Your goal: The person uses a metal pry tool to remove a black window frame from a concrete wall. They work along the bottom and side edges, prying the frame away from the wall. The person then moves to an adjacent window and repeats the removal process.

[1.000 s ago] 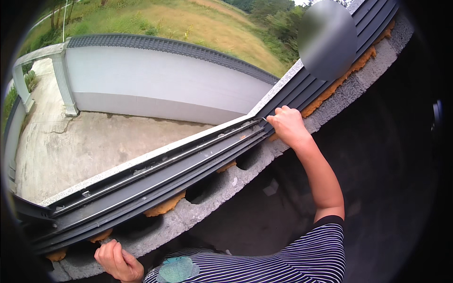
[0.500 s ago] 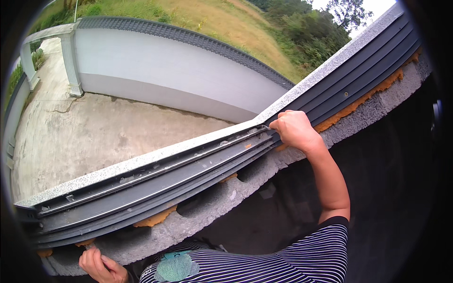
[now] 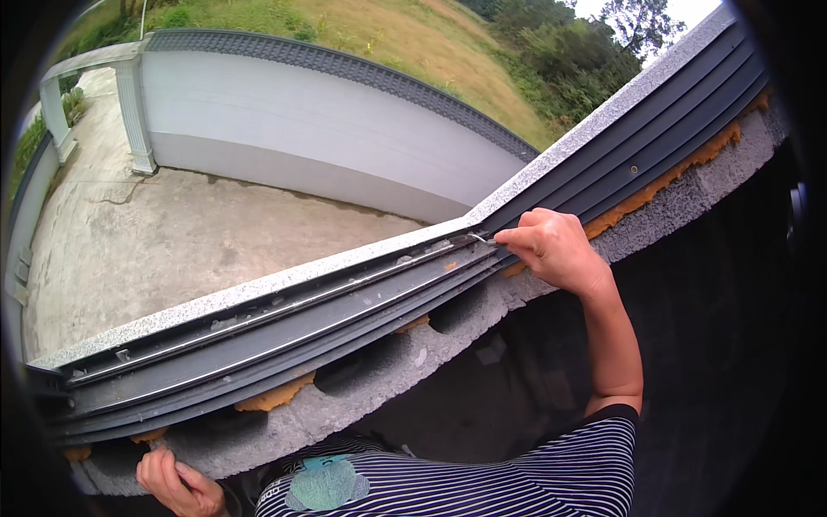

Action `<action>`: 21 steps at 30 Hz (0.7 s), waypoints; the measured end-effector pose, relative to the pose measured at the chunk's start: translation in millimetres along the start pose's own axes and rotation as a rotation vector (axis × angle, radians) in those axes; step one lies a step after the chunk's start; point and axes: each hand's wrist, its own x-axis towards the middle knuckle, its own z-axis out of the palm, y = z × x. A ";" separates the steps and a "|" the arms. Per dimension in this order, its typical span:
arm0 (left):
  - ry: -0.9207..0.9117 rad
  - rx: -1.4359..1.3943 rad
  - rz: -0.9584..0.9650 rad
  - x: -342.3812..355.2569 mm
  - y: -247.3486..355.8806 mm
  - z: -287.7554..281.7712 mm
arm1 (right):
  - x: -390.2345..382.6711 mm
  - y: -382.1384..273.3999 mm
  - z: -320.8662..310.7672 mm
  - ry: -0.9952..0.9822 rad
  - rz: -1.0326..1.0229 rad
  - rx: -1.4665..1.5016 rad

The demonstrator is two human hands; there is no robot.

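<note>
My right hand [image 3: 551, 250] is closed in a pinch on a slim, silvery tool with a curved end [image 3: 478, 237]. Its tip lies in the corner of the dark window frame track [image 3: 250, 353], where the sill meets the side frame [image 3: 620, 146]. Most of the tool is hidden in my fingers, so its exact kind cannot be told. Grey crumbs and debris [image 3: 224, 324] lie along the track. At lower left, my left hand [image 3: 178, 484] has its fingers curled against the edge of the hollow block wall [image 3: 353, 405].
Orange foam [image 3: 277, 395] bulges between the frame and the blocks. A speckled stone ledge [image 3: 284, 289] borders the frame outside. Beyond and below it lie a concrete yard [image 3: 215, 233] and a white wall [image 3: 301, 129]. Dark space fills the lower right.
My right hand has drawn back slightly to the right and down, and more of the tool now shows. The left hand remains at the block edge, shifted slightly in view.
</note>
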 end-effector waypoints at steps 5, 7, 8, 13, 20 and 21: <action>-0.095 -0.033 -0.015 -29.6 -13.5 -1.3 | -3.9 11.8 14.7 -0.015 -0.001 -0.147; -0.094 -0.044 -0.013 -33.8 -14.1 0.0 | -0.6 11.7 21.2 -0.025 -0.025 -0.133; -0.091 -0.040 -0.018 -35.3 -15.2 -1.6 | 4.5 7.9 21.2 -0.012 -0.053 -0.082; -0.116 0.000 -0.010 -39.5 -18.8 -2.3 | 13.0 7.7 22.6 0.074 -0.140 0.102; -0.074 0.008 -0.004 -40.0 -17.6 -0.4 | 5.8 18.1 28.4 0.089 -0.123 0.149; -0.069 0.013 0.004 -40.2 -18.3 0.1 | 3.6 16.5 28.6 0.116 -0.124 0.208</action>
